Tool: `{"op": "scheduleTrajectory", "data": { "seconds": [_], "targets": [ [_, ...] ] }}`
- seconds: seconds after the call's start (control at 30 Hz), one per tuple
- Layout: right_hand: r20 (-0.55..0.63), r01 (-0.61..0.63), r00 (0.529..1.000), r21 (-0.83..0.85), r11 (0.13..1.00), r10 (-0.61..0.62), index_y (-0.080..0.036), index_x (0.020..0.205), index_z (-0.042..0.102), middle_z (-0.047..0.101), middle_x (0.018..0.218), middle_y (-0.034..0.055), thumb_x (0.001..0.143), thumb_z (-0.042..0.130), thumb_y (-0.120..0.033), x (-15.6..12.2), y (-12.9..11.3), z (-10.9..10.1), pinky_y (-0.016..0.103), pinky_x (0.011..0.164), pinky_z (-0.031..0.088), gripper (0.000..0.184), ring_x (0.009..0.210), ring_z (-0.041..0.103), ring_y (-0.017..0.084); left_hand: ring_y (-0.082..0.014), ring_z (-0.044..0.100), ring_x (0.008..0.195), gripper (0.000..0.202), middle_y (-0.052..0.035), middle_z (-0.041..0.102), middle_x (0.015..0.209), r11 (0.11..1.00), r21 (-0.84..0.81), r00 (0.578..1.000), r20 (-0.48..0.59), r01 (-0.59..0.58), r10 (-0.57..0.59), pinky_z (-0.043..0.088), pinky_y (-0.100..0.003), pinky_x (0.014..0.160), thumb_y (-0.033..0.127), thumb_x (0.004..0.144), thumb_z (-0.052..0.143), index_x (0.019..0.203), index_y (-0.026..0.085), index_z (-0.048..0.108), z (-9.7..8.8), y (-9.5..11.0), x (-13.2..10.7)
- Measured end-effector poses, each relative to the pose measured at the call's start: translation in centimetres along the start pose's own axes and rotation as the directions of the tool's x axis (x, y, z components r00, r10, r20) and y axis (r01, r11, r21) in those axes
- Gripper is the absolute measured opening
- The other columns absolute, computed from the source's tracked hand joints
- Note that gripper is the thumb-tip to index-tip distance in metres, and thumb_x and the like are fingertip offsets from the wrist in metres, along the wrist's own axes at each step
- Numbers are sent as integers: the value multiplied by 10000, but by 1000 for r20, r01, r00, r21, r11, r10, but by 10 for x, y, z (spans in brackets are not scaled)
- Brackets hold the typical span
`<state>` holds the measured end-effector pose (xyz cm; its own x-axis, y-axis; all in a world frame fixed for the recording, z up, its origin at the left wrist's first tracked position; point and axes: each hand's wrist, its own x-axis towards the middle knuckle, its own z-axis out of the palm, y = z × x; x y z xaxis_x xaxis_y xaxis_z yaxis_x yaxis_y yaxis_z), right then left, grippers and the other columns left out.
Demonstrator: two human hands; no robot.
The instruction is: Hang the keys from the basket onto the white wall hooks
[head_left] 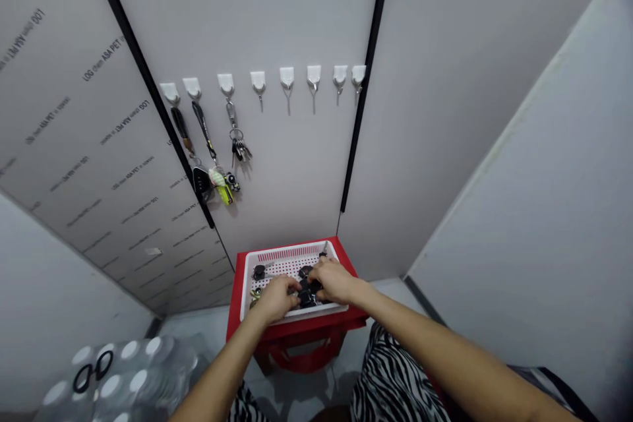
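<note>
Both my hands reach into a white slotted plastic basket [287, 252]. My left hand [277, 297] has its fingers curled, thumb and fingertips closing at a dark bunch of keys [306, 298]. From the other side, my right hand [332, 279] bends its fingers down onto the same dark bunch, partly covering it. The exact shape of what they grip is hard to make out. Another black-headed key [260, 271] lies at the basket's left, and a dark key piece [323, 254] rests near its back right corner. Some small yellowish keys lie close to my left wrist.
The basket sits on a red stool [236, 300]. White hooks [287, 77] line the panel above; the left three carry a black fob [200, 179], a yellow-green keychain [223, 190] and a key bunch [240, 147]. Packed bottles [131, 372] stand lower left.
</note>
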<state>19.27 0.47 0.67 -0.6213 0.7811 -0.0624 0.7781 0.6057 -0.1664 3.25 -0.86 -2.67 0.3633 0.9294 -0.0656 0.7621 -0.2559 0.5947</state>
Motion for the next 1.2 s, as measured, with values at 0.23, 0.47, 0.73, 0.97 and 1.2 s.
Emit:
{"op": "scheduleTrajectory", "data": {
  "seconds": [0.23,0.47,0.73,0.97,1.2],
  "targets": [
    [-198,-49,976,208,977,91,-172,771,570,570,783,49,566,511,-212,10,7,6,271,681,323,217,773,458,169,-106,440,575,105,7,504,575,985,-159,987,-134,72,-93,314,-205,552,147,548,444,619,146,522,-4,2,0],
    [-253,-41,927,667,744,278,-125,806,533,576,705,39,632,423,-232,22,9,1,217,579,376,232,621,504,110,-87,450,552,87,21,500,574,738,-675,939,-253,2,-234,333,-203,559,196,560,465,627,142,473,-14,-3,3],
    [-342,-6,870,713,701,355,-138,613,554,557,606,36,661,381,-349,25,0,-4,242,578,350,278,595,488,124,-82,518,574,240,26,550,603,400,-914,952,-179,-69,-246,365,-202,606,281,511,563,684,152,461,-49,16,4],
    [113,-105,957,993,-46,269,-145,746,504,525,548,10,640,345,-495,34,-22,-11,182,419,298,399,470,473,79,-78,497,562,243,31,533,577,456,-887,982,-146,-75,-122,347,-187,559,274,528,562,696,155,433,-57,19,1],
    [-74,150,895,979,-140,440,-153,701,452,482,510,-53,489,584,-282,43,-28,-19,169,423,299,281,438,427,48,-79,463,632,151,28,513,643,573,-810,988,-156,-127,-1,333,-196,616,225,569,515,676,158,431,-57,20,-5]
  ]
}}
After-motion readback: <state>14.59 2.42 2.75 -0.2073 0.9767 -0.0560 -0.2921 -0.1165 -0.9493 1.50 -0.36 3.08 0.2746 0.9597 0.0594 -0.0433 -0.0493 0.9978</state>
